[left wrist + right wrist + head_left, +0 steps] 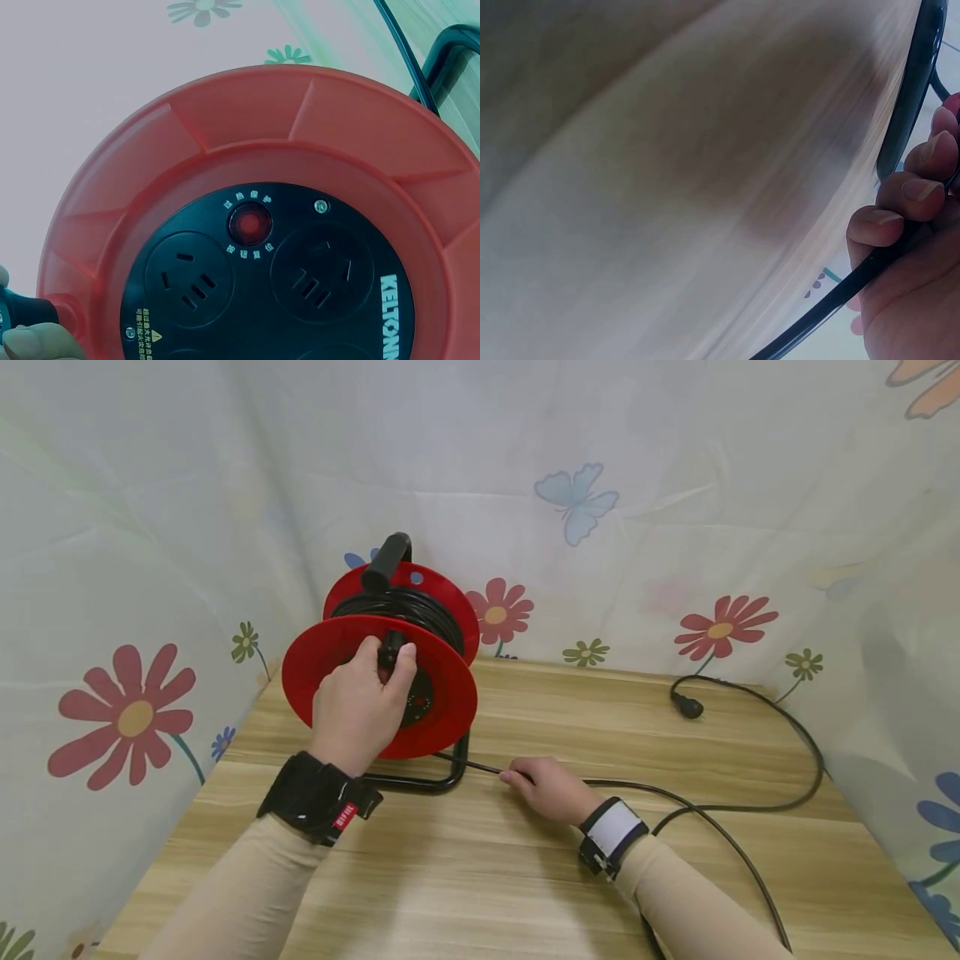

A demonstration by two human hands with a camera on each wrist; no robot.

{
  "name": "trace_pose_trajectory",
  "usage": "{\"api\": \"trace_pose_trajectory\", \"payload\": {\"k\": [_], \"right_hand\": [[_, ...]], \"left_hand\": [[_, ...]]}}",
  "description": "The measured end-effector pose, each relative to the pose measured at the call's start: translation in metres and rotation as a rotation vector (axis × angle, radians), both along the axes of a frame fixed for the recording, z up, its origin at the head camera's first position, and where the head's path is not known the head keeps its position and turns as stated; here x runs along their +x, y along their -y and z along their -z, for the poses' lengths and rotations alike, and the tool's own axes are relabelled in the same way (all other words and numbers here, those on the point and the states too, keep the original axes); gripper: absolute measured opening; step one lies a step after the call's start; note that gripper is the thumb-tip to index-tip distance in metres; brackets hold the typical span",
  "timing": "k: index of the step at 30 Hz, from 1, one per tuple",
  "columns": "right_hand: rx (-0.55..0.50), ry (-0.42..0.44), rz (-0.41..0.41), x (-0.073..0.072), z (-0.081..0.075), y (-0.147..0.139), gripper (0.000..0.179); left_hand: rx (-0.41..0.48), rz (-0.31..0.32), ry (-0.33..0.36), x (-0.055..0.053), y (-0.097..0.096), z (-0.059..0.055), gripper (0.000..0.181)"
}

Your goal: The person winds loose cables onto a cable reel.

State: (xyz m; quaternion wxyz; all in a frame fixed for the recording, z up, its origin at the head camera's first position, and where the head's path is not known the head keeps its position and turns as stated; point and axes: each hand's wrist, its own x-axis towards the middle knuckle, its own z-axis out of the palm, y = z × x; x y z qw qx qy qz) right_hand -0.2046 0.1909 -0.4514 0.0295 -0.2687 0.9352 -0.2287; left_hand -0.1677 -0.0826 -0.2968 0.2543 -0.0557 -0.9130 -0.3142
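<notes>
A red cable reel [457,693] stands on the left of the wooden table, black cable wound between its two discs. My left hand [358,706] grips the small black crank knob [392,647] on the near disc. In the left wrist view the reel's black socket panel [255,262] shows a red button [250,223], and fingertips hold the knob at the left edge. To the right of the reel, my right hand [553,789] holds the black cable [637,786]. The right wrist view has its fingers [922,191] curled round that cable.
The loose cable sweeps right in a wide loop and ends in a black plug [687,705] near the back. A carrying handle [387,562] tops the reel, and a black tube stand [420,785] supports it. A flower-printed curtain [637,527] encloses the table [465,877].
</notes>
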Motion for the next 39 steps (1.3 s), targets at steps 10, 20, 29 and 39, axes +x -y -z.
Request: {"api": "trace_pose_trajectory", "payload": {"k": [10,20,29,39], "right_hand": [[-0.007,-0.03,-0.015,0.0,0.0,0.005,0.025],[0.002,-0.036,-0.032,-0.001,-0.001,0.019,0.025],[-0.013,-0.008,-0.049,-0.002,0.0,0.026,0.026],[-0.033,0.016,-0.069,-0.003,0.0,0.033,0.027]], "left_hand": [[-0.028,0.03,0.011,0.0,-0.017,0.007,0.039],[-0.064,0.047,0.027,0.002,-0.029,0.015,0.04],[-0.089,0.037,0.052,0.003,-0.037,0.021,0.042],[-0.108,0.04,0.069,0.004,-0.043,0.026,0.041]]}}
